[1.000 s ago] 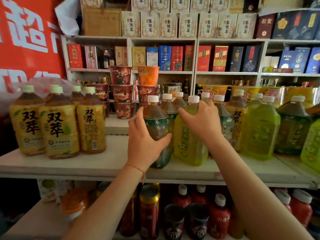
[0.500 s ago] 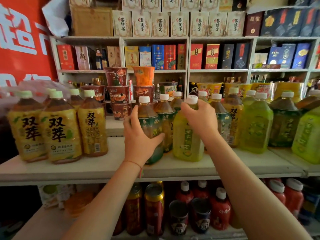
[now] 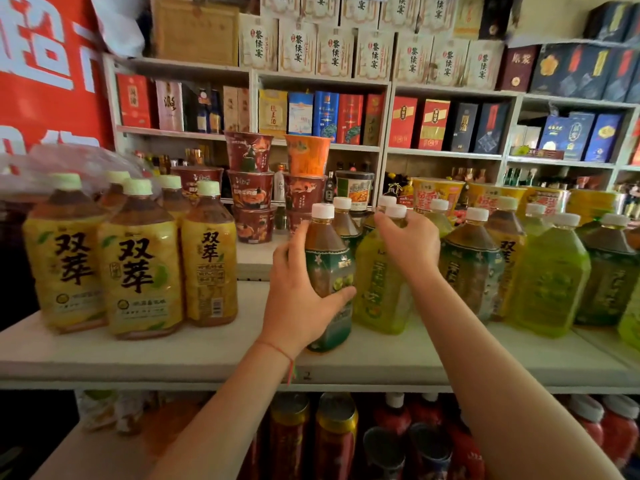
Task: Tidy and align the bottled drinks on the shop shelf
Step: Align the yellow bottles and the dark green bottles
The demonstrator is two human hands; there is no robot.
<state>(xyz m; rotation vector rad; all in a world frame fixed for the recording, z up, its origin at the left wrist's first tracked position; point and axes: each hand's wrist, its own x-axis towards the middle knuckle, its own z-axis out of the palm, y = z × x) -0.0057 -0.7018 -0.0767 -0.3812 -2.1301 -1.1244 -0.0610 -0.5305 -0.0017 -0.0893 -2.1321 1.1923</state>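
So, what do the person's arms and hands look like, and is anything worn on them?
Both forearms are bare, with no sleeves or gloves in view. The left hand has a thin red string bracelet at its wrist, loose ends hanging. The right hand wears nothing visible.

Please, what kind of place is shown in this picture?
Most likely a small grocery or corner shop. Rows of bottled tea drinks stand on a white shelf, stacked instant noodle cups sit behind them, and boxed liquor fills the wall shelves.
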